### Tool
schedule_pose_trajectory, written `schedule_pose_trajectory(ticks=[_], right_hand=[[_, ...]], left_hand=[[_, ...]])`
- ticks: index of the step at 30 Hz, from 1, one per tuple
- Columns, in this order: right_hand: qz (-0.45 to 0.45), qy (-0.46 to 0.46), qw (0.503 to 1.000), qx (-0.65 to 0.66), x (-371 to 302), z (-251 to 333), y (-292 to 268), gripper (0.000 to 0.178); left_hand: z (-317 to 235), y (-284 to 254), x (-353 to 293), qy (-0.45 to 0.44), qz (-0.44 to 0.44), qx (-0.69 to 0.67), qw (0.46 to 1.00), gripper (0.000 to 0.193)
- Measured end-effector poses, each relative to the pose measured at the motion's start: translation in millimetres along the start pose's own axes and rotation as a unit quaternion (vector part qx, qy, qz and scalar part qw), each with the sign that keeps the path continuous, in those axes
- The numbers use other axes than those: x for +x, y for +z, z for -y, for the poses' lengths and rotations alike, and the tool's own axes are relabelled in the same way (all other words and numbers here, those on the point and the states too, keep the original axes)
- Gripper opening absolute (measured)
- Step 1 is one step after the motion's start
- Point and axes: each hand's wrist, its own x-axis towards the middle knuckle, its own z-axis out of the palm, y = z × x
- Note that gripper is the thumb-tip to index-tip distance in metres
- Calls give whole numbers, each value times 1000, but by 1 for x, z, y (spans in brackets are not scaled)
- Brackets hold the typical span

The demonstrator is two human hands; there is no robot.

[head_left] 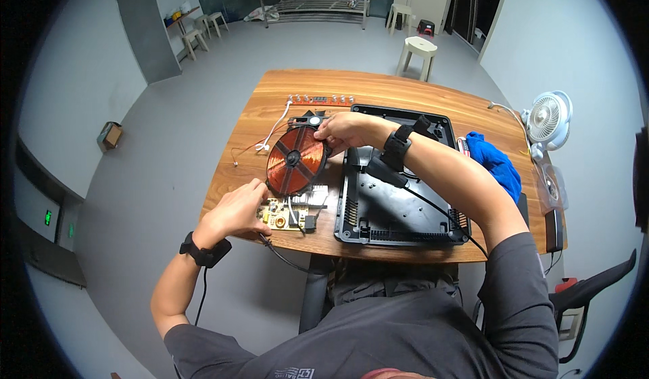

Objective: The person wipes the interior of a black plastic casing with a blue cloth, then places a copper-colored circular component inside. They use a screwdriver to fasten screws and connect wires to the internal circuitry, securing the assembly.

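Observation:
A round copper induction coil (295,161) on a black spoked frame is tilted above the left part of the table. My right hand (343,130) is closed on its upper right rim, thumb on the face. Just below the coil lies a yellowish circuit board (276,215) with a silvery heat sink (316,195) and a small wound ring. My left hand (236,208) grips the board's left side, fingertips close to the coil's lower rim. A black fan part (309,119) shows behind the coil. The coil hides part of the board.
A black plastic housing (405,210) lies open right of the coil, a black cable (439,206) crossing it. A red strip board (320,100) with a white lead sits at the back. Blue cloth (497,162) and a white fan (549,121) are on the right.

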Motion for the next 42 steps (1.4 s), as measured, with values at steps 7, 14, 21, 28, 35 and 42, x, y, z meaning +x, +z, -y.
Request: schedule_pose_trajectory(ticks=[7,14,21,28,35,42], right_hand=[[-26,-26,999,25,-31,-5,-8,17],[-34,-79,994,60,-55,-5,-14,19],[-61,-133,982,123,-68,-2,-32,19],[-71,-160,971,164,-103,0,-74,20],[-121,-163,972,118,-157,-18,-121,25],[-158,-166,968,99,-198,-54,-155,23]], left_hand=[[-9,-7,2,62,-7,72,995,77],[-4,-9,6,81,12,109,991,71],[-10,-32,10,45,40,81,995,64],[-41,-69,26,93,-41,86,991,58],[-94,-75,63,173,-36,57,983,57],[-163,-68,95,228,43,45,972,59]])
